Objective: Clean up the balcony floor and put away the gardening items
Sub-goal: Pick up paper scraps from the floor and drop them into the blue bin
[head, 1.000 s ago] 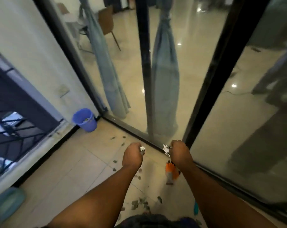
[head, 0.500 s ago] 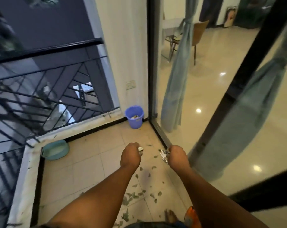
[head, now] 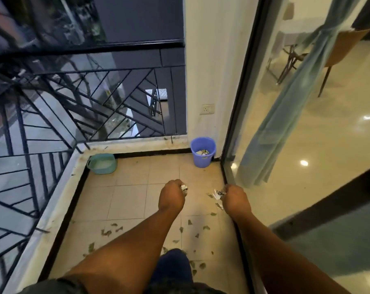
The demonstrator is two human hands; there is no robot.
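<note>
Left hand (head: 171,197) is curled into a fist around a small crumpled scrap of paper (head: 183,187), white with dark marks, which pokes out past the knuckles. Right hand (head: 236,199) is likewise closed on a second, larger paper scrap (head: 218,194); its loose end hangs toward the left hand. Both fists are held out over the tiled balcony floor (head: 129,196), side by side and apart.

Versus half a second ago: grips unchanged, same scraps in both fists. The view has swung left and lifted, so the railing (head: 84,96) fills more of the frame and the bucket sits further ahead of the hands. The orange item low by the right forearm is out of view.

Writing: the marks on both scraps are too small to read. Wall socket (head: 207,109) above the bucket shows no legible label.

Containers: blue bucket (head: 203,154) stands ahead of the hands, in the corner between wall and sliding-door frame (head: 239,102); it holds crumpled white and coloured litter at the bottom. Teal basin (head: 102,164) sits ahead and left of the left hand, against the kerb; a pale inside, contents cannot tell.

Dry leaves (head: 109,231) are scattered on the tiles below and behind the hands, around the forearms. A curtain (head: 285,107) hangs behind the glass, right of the right hand.
</note>
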